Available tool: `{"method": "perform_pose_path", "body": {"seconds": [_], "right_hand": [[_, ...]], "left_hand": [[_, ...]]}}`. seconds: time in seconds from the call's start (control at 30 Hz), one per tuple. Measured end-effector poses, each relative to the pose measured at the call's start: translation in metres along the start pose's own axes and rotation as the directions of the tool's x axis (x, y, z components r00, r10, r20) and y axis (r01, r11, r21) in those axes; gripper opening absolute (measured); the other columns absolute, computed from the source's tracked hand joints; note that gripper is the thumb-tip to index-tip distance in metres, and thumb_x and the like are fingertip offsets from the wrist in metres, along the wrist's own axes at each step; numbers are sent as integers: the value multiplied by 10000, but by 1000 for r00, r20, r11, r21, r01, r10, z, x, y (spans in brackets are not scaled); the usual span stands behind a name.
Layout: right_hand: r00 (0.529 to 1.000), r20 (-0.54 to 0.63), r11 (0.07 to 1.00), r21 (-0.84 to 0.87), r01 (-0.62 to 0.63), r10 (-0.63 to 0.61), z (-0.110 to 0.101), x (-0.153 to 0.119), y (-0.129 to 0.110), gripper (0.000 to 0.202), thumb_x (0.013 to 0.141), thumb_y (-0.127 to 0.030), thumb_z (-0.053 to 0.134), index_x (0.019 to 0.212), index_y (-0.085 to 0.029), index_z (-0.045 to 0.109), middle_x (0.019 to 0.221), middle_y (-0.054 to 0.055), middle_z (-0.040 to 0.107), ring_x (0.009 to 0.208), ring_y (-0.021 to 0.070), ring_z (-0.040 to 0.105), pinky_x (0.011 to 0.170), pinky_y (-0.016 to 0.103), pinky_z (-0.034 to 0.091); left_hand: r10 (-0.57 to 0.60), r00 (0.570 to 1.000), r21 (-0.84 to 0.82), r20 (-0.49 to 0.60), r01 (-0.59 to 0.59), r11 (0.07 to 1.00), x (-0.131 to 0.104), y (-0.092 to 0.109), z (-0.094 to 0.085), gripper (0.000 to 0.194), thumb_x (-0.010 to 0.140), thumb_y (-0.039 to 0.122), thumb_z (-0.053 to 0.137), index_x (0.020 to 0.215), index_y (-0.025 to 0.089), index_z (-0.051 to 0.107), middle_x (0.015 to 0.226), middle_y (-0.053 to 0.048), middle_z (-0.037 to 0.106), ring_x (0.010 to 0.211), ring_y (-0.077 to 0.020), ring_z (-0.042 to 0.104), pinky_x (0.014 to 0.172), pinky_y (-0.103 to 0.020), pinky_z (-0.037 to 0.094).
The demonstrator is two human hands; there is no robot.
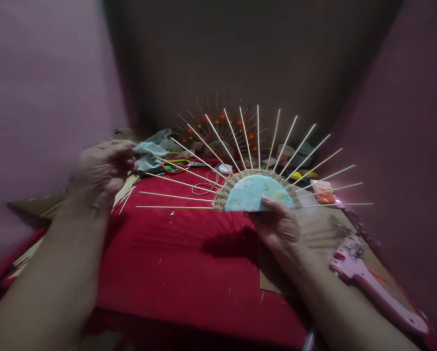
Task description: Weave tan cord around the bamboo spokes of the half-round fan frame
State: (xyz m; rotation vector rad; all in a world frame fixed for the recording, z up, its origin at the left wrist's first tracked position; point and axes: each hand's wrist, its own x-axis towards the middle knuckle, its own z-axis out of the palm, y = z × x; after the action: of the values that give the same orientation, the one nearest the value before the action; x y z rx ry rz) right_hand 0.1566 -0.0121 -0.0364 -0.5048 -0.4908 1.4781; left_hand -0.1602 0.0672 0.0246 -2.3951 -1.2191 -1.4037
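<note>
My right hand (280, 226) holds a half-round fan piece (255, 193) by its lower edge, thumb on the front. The piece has a light blue patterned centre, a woven rim, and several thin pale sticks spreading out from it like rays. My left hand (110, 163) is raised at the left, beyond the tips of the left sticks, with its fingers curled together. Whether anything is between those fingers is too small to tell. Behind it lies crumpled blue-green cloth (154, 148).
A red cloth (174, 263) covers the table. Scissors (176, 167) lie at the back, near a decorated fan with orange flowers (240, 124). A pink glue gun (375, 287) rests on cardboard (273, 273) at the right. Loose sticks (125, 195) lie by my left hand.
</note>
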Motion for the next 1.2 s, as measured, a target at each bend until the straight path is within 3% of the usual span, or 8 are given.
{"method": "perform_pose_path", "body": {"seconds": [0.07,0.1,0.23,0.3,0.5,0.7,0.97,1.2], "right_hand": [[1000,-7,999,-25,25,-25,2,-1,2,351,614,-87,627,942,-208,611,744,-8,700,653,162,643,494,260,546],[999,-7,999,-36,41,-41,2,-1,3,349,612,-88,630,940,-208,612,747,-9,697,669,163,644,499,257,546],[993,22,990,-81,117,-115,3,-3,5,315,622,-106,640,921,-202,621,769,-10,688,692,161,639,491,245,538],[990,37,984,-109,140,-136,2,-4,7,292,628,-117,648,909,-195,628,777,-7,683,698,160,632,497,246,540],[988,71,963,-226,150,-137,1,-7,9,236,666,-161,655,900,-185,640,791,0,677,734,159,621,582,272,555],[988,68,963,-225,150,-138,4,-8,10,293,651,-157,655,943,-178,636,771,3,676,721,161,617,565,267,550],[988,80,964,-224,147,-132,4,-9,10,297,664,-147,647,958,-185,628,799,9,674,716,165,618,571,284,555],[995,44,981,-171,96,-89,4,-9,9,308,638,-126,644,940,-179,625,751,-4,670,667,154,621,527,257,547]], "left_hand": [[-170,984,-137,-51,162,977,-6,27,2,259,881,379,477,993,205,633,754,-20,678,626,-121,604,499,-257,460],[-178,984,-165,-19,173,971,-9,43,7,231,841,371,547,961,204,652,813,-10,690,696,-142,621,561,-272,492],[67,978,-75,198,-53,996,-15,91,42,170,802,311,599,765,186,708,752,-22,706,704,-144,627,656,-278,495],[72,973,6,218,-75,997,-16,100,57,177,809,302,587,776,187,717,767,-38,718,702,-153,638,650,-277,485],[-158,926,144,342,115,983,-19,100,70,210,815,341,565,882,234,734,858,-22,732,753,-181,677,652,-262,492],[-191,890,128,413,151,980,-17,102,70,185,796,306,579,873,249,737,844,1,732,777,-174,681,667,-238,496],[56,916,65,398,-89,994,-24,94,73,206,823,287,550,911,217,723,775,-35,733,621,-158,665,542,-237,469],[232,905,282,356,-341,897,-30,94,74,222,853,264,480,856,184,687,607,-37,669,498,-153,579,435,-245,335]]}}
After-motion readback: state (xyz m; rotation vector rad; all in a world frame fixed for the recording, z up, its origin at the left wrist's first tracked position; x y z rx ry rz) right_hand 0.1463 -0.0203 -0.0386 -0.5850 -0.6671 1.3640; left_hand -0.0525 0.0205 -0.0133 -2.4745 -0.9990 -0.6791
